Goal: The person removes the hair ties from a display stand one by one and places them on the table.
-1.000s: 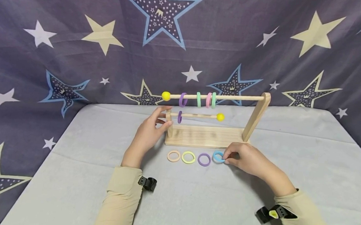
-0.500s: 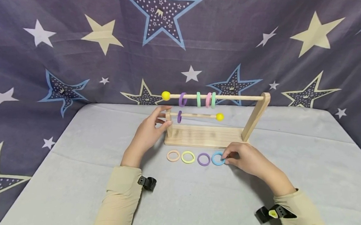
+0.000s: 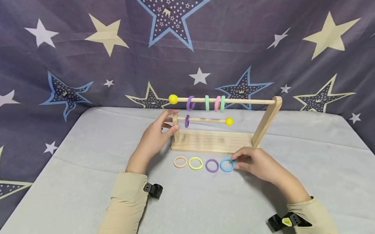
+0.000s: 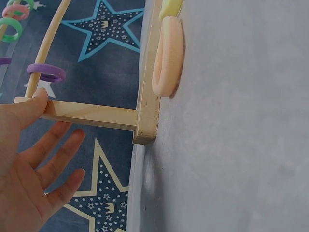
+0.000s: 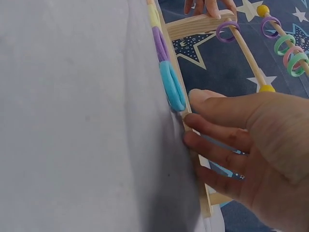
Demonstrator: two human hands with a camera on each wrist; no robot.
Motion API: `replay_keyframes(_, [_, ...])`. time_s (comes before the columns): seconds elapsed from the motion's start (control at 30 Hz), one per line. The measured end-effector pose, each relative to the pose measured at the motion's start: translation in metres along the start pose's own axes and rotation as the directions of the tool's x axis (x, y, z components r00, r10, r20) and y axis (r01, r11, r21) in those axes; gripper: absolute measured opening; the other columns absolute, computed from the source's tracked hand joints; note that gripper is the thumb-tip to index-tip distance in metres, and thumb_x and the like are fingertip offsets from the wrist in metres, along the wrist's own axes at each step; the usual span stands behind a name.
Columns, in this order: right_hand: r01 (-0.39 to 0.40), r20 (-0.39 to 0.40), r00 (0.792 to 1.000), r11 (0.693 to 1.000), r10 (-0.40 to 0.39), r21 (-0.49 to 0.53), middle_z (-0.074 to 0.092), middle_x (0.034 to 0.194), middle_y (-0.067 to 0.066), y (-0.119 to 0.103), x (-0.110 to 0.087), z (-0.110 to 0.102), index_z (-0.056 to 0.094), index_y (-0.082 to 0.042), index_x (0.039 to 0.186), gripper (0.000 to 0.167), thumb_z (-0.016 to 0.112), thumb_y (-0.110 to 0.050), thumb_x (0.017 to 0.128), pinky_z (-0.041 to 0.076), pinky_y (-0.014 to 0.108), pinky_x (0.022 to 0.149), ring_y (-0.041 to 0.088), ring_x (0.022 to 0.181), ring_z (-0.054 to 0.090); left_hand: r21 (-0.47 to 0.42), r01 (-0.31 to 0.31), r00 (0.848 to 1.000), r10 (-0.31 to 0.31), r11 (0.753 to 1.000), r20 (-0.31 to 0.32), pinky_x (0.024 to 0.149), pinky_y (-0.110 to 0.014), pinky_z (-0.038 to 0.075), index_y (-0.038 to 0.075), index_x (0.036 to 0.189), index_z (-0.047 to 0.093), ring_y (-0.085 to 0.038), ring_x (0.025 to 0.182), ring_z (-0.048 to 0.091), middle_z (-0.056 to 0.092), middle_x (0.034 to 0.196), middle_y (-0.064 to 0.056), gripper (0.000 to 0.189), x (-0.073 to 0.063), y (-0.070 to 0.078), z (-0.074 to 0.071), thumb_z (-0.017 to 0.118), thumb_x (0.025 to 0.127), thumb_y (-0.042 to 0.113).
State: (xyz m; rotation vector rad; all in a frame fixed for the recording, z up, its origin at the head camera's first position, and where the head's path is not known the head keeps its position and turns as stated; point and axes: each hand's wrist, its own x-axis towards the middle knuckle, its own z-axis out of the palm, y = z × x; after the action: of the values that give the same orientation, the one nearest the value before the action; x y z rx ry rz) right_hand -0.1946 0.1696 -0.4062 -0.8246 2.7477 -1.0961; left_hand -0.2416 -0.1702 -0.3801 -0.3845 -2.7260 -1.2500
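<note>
A wooden stand (image 3: 212, 141) with two rods is on the cloth. My left hand (image 3: 153, 138) grips its short left post (image 4: 91, 114), thumb on one side, its other fingers loosely spread. A purple ring (image 3: 187, 121) hangs on the lower rod; purple, green and pink rings (image 3: 216, 104) hang on the upper one. In front of the base lie a peach ring (image 3: 180, 162), a yellow ring (image 3: 196, 163), a purple ring (image 3: 212, 165) and a blue ring (image 3: 227, 165). Just right of the blue ring is my right hand (image 3: 259, 164), thumb and fingers parted around nothing.
Yellow balls (image 3: 229, 121) cap the rods' free ends. The tall right post (image 3: 266, 121) rises behind my right hand. Grey cloth (image 3: 199, 213) covers the table, and a star-patterned curtain (image 3: 138, 65) hangs along its back.
The blue ring, earlier pinched and slightly tilted by my right hand, now lies flat in the row. The right fingers have come off it. My left hand stays put.
</note>
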Motion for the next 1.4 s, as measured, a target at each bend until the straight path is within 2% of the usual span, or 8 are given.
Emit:
replay_keyframes(0.17, [0.016,-0.073,0.997,1.000,-0.016,-0.005,0.072,0.101,0.002,-0.002,0.002,0.004,0.074,-0.008,0.102,0.017,0.077,-0.005,0.086,0.053,0.044,0.088,0.023,0.096,0.066,-0.001,0.000,1.000,0.000,1.000,0.000,0.091,-0.052,0.049,0.033,0.144,0.045,-0.029,0.113,0.062,0.061,0.132,-0.008,0.047,0.000,0.000,0.000,0.061,0.100,0.032])
replay_keyframes(0.4, [0.008,-0.135,0.991,0.999,-0.002,0.044,0.071,0.099,-0.002,-0.013,0.010,0.016,0.074,-0.010,0.101,0.014,0.074,-0.004,0.088,0.053,0.043,0.089,0.016,0.092,0.065,-0.003,0.001,1.000,-0.001,1.000,0.001,0.091,-0.052,0.049,0.033,0.144,0.044,-0.030,0.113,0.061,0.061,0.133,-0.008,0.047,-0.001,0.001,0.000,0.060,0.100,0.033])
replay_keyframes(0.63, [0.053,-0.212,0.976,0.998,-0.043,0.042,0.071,0.099,-0.001,-0.025,0.020,0.027,0.074,-0.009,0.102,0.015,0.074,-0.004,0.088,0.056,0.038,0.082,0.016,0.089,0.065,-0.003,0.002,1.000,-0.002,1.000,0.002,0.091,-0.052,0.049,0.031,0.145,0.045,-0.030,0.113,0.061,0.061,0.132,-0.009,0.048,-0.002,0.001,0.001,0.061,0.100,0.033])
replay_keyframes(0.93, [0.030,-0.288,0.958,0.996,-0.005,0.084,0.072,0.101,0.002,-0.043,0.038,0.035,0.074,-0.006,0.104,0.014,0.074,-0.008,0.089,0.054,0.038,0.078,0.017,0.088,0.066,-0.004,-0.010,1.000,0.010,1.000,-0.004,0.092,-0.052,0.049,0.032,0.144,0.045,-0.030,0.112,0.062,0.062,0.132,-0.009,0.047,-0.001,0.001,0.000,0.061,0.100,0.032])
replay_keyframes(1.17, [0.009,-0.321,0.946,0.985,0.047,0.171,0.074,0.103,0.001,-0.059,0.052,0.047,0.075,-0.006,0.104,0.015,0.073,-0.012,0.091,0.054,0.036,0.075,0.016,0.087,0.065,-0.002,-0.009,1.000,0.009,1.000,0.003,0.092,-0.052,0.049,0.031,0.144,0.045,-0.030,0.112,0.062,0.061,0.133,-0.010,0.047,-0.001,0.001,0.000,0.061,0.100,0.032])
replay_keyframes(1.27, [0.016,-0.326,0.944,0.980,0.051,0.200,0.074,0.102,0.002,-0.065,0.058,0.052,0.074,-0.004,0.104,0.015,0.073,-0.011,0.091,0.054,0.037,0.074,0.016,0.085,0.065,-0.002,-0.006,1.000,0.006,1.000,0.001,0.092,-0.052,0.048,0.032,0.144,0.045,-0.029,0.112,0.062,0.061,0.133,-0.009,0.047,-0.001,0.001,0.000,0.061,0.100,0.032])
replay_keyframes(1.4, [0.032,-0.362,0.931,0.976,0.049,0.216,0.074,0.099,0.003,-0.070,0.066,0.057,0.074,-0.003,0.103,0.015,0.073,-0.011,0.091,0.055,0.035,0.072,0.017,0.085,0.066,-0.001,-0.011,1.000,0.011,1.000,-0.004,0.091,-0.052,0.049,0.032,0.144,0.045,-0.030,0.112,0.062,0.062,0.132,-0.010,0.047,0.000,0.002,0.000,0.061,0.100,0.032])
